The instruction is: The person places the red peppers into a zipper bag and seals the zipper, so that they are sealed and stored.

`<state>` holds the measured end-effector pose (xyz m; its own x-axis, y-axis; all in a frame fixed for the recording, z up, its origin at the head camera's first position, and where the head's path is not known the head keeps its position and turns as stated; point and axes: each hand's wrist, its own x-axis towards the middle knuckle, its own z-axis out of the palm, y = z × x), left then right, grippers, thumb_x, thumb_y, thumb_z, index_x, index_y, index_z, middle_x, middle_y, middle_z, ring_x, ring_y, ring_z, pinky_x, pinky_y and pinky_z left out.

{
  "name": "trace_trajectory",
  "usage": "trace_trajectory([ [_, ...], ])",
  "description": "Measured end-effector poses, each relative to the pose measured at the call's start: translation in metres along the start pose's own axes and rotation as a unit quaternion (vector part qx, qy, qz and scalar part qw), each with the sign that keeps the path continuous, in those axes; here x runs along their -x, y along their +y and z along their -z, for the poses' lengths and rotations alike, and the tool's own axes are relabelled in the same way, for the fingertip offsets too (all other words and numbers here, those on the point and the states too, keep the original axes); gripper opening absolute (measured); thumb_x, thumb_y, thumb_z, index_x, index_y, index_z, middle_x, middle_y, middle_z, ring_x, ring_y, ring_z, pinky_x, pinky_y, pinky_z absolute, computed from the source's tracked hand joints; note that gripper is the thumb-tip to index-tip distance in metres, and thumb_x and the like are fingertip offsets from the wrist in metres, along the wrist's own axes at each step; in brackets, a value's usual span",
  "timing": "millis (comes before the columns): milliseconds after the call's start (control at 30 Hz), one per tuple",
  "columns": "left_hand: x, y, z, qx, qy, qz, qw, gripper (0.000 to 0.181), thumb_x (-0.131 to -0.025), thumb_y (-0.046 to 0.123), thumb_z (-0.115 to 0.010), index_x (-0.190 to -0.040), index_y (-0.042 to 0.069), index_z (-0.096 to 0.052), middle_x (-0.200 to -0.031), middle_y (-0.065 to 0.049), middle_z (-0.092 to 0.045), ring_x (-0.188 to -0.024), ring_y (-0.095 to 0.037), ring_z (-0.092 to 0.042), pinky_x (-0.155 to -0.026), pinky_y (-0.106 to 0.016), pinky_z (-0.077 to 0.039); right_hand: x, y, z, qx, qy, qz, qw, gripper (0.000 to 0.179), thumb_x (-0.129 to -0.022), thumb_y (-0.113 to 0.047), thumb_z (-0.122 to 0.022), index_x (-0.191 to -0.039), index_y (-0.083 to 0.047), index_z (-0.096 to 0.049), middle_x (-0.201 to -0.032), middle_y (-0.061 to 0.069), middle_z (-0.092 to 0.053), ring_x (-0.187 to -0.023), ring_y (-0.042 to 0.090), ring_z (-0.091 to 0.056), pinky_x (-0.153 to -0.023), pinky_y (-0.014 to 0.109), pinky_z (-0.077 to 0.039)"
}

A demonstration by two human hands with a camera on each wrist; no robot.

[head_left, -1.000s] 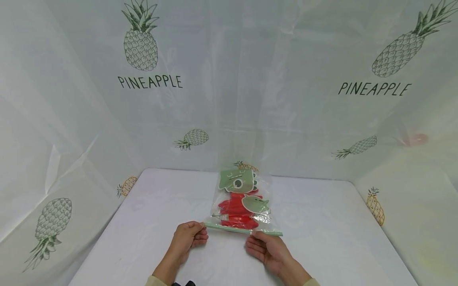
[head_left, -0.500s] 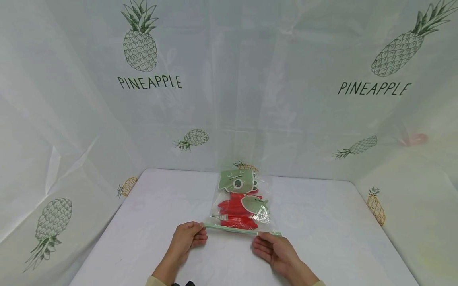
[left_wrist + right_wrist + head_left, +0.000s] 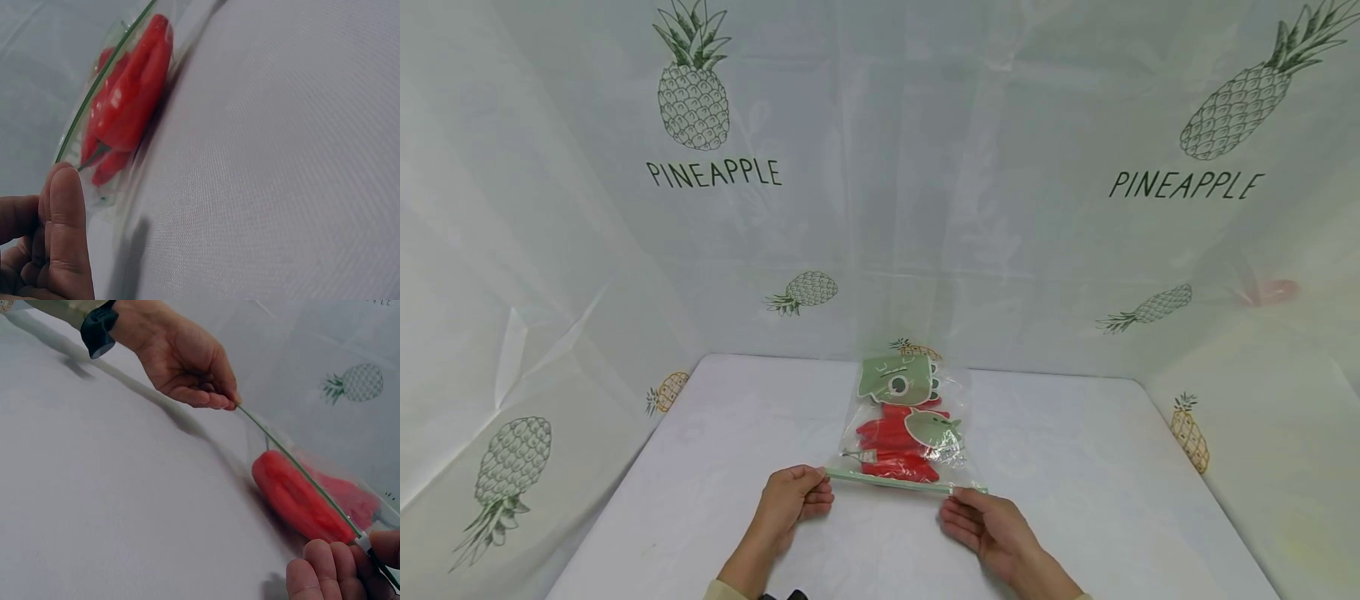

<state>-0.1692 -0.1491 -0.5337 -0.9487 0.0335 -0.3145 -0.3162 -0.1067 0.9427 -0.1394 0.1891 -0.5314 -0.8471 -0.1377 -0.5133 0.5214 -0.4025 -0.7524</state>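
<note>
A clear slider zip bag (image 3: 895,379) with green cartoon prints lies at the table's back middle, its green zip strip (image 3: 887,481) facing me and raised off the table. Inside are red, pepper-like things (image 3: 895,433), glossy and wrinkled in the left wrist view (image 3: 134,94). At the strip's left end, my left hand (image 3: 792,500) pinches the corner between thumb and forefinger. Near the right end, my right hand (image 3: 988,529) pinches the small white slider (image 3: 362,540) between thumb and forefinger, its other fingers loosely bent.
A white-covered table (image 3: 715,433) lies under the bag. Translucent sheets with pineapple prints (image 3: 694,108) hang at the back and both sides. Behind the right sheet, a blurred red shape (image 3: 1273,292) shows through. A dark band (image 3: 100,328) sits on my left wrist.
My right hand has slid rightward along the zip strip, and the white slider has travelled with it toward the right end. The left hand has stayed at its corner.
</note>
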Motion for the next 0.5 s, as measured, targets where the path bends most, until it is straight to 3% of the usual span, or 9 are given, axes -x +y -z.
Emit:
trace_trajectory([
  [500, 0.002, 0.003, 0.003, 0.000, 0.014, -0.001, 0.9999, 0.022, -0.106, 0.011, -0.062, -0.109, -0.009, -0.067, -0.090, -0.012, -0.074, -0.075, -0.016, -0.075, -0.070, -0.029, -0.066, 0.005, -0.009, 0.019, -0.001, 0.026, 0.007, 0.9996, 0.019, -0.100, -0.016, -0.071, -0.107, 0.002, -0.071, -0.099, 0.014, -0.079, -0.096, 0.025, -0.079, -0.095, 0.043, -0.063],
])
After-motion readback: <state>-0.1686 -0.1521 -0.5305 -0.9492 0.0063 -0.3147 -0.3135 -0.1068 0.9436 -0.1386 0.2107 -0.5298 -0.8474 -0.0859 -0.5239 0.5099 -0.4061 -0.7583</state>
